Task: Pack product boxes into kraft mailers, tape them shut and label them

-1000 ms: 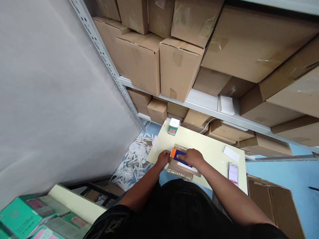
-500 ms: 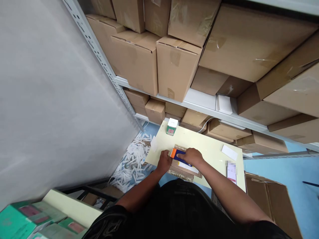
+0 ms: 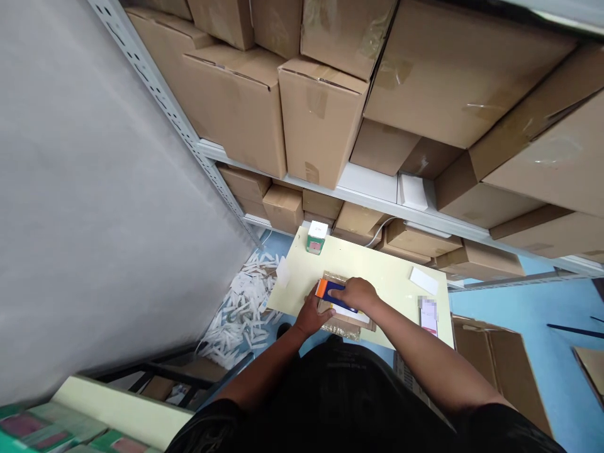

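My right hand [image 3: 359, 294] grips a flat dark blue box [image 3: 340, 296] with an orange end, thumb laid along its top. The box lies over a brown cardboard packet [image 3: 352, 322], which has a white label [image 3: 353, 313] with some yellow on it. Clear bubble wrap [image 3: 343, 329] sticks out under the packet at the near and far sides. At the packet's left edge my left hand [image 3: 312, 314] is closed, its thumb over the top near the label and its fingers by the orange end. Part of those fingers is hidden.
On the cream table [image 3: 372, 258] stand a green-and-white box [image 3: 316, 237], a white card [image 3: 423, 280] and a phone [image 3: 428, 316]. Shelves of cardboard boxes [image 3: 325, 119] rise behind. White paper strips [image 3: 245, 308] litter the floor at left; an open carton [image 3: 500, 365] stands at right.
My left thumb has come over the top of the packet, where before the hand was at its left edge. The camera view has shifted a little. My right hand still holds the blue box.
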Tool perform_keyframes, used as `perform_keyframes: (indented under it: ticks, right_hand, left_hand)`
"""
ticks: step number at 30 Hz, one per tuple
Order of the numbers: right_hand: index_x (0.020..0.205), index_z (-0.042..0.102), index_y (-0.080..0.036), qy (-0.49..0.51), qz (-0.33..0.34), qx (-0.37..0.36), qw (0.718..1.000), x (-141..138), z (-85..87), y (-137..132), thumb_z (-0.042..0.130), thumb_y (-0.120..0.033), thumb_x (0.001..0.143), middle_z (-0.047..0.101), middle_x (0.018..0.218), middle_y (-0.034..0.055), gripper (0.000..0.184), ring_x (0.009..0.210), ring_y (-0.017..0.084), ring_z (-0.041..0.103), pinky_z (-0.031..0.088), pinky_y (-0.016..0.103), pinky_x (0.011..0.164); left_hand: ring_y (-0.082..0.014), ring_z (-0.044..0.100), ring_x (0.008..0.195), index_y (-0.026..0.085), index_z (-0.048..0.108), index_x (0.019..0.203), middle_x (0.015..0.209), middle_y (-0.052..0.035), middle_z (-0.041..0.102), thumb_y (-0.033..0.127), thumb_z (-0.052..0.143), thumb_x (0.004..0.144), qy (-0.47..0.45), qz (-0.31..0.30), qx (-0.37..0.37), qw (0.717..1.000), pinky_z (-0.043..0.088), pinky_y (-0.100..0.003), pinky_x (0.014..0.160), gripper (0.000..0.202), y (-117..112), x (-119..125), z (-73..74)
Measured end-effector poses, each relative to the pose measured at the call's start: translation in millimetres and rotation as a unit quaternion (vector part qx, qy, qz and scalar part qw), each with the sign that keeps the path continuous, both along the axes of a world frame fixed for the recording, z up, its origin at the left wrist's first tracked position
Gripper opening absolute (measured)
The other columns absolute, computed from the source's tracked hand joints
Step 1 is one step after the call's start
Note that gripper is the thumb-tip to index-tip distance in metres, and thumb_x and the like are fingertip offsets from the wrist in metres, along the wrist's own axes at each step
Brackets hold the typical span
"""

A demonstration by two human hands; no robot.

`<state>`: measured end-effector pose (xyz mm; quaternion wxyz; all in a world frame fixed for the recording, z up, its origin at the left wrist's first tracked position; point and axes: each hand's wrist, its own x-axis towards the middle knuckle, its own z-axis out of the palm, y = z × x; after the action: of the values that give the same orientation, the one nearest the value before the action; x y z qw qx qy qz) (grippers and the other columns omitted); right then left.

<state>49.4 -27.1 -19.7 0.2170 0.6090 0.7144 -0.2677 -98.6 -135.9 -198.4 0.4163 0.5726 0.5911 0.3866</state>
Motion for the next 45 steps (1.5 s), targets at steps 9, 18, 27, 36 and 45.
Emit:
perform_keyframes:
  ticks: [9,18,27,36,45]
  right_hand:
    - [0.100,0.080,-0.016,0.011,-0.009,-0.008,1.000,9,-0.7,5,0.057,-0.084,0.078,0.079,0.106,0.0172,0.075,0.093,0.029,0.075,0.049,0.029,0.067]
    - [0.103,0.081,-0.017,0.012,-0.005,-0.006,1.000,9,2.2,4,0.057,-0.085,0.077,0.079,0.108,0.0165,0.076,0.096,0.029,0.075,0.051,0.029,0.070]
    - [0.105,0.080,-0.015,0.022,-0.018,-0.011,1.000,14,4.8,5,0.058,-0.086,0.076,0.078,0.109,0.0176,0.080,0.098,0.030,0.075,0.053,0.029,0.071]
    - [0.104,0.080,-0.014,0.037,-0.034,-0.009,0.999,20,0.3,2,0.059,-0.088,0.073,0.079,0.105,0.0170,0.082,0.094,0.031,0.075,0.053,0.030,0.069]
    - [0.105,0.080,-0.019,0.042,-0.034,-0.002,0.999,20,-0.7,-2,0.060,-0.085,0.075,0.079,0.106,0.0150,0.075,0.097,0.030,0.075,0.053,0.030,0.072]
  left_hand:
    - [-0.0323,0.046,0.144,0.023,0.038,0.157,0.152,-0.0136,0.052,0.043,0.064,0.091,0.037,-0.018,0.036,0.999,0.035,-0.053,0.122,0.074,-1,1,-3.6]
    - [-0.0319,0.052,0.138,0.023,0.045,0.152,0.141,-0.0122,0.060,0.039,0.059,0.094,0.037,0.052,0.034,0.997,0.040,-0.053,0.119,0.062,-4,14,-8.1]
    - [-0.0323,0.047,0.143,0.025,0.043,0.154,0.145,-0.0122,0.058,0.041,0.061,0.093,0.055,0.036,0.039,0.997,0.037,-0.053,0.121,0.065,0,11,-1.7]
    - [-0.0383,0.024,0.156,0.020,0.016,0.165,0.167,-0.0182,0.029,0.056,0.089,0.067,0.043,-0.182,0.046,0.981,0.023,-0.056,0.127,0.128,30,-28,10.7]
    - [-0.0396,0.031,0.153,0.023,0.030,0.161,0.162,-0.0160,0.040,0.048,0.090,0.067,0.102,-0.167,0.079,0.978,0.027,-0.060,0.126,0.114,27,-19,9.2]
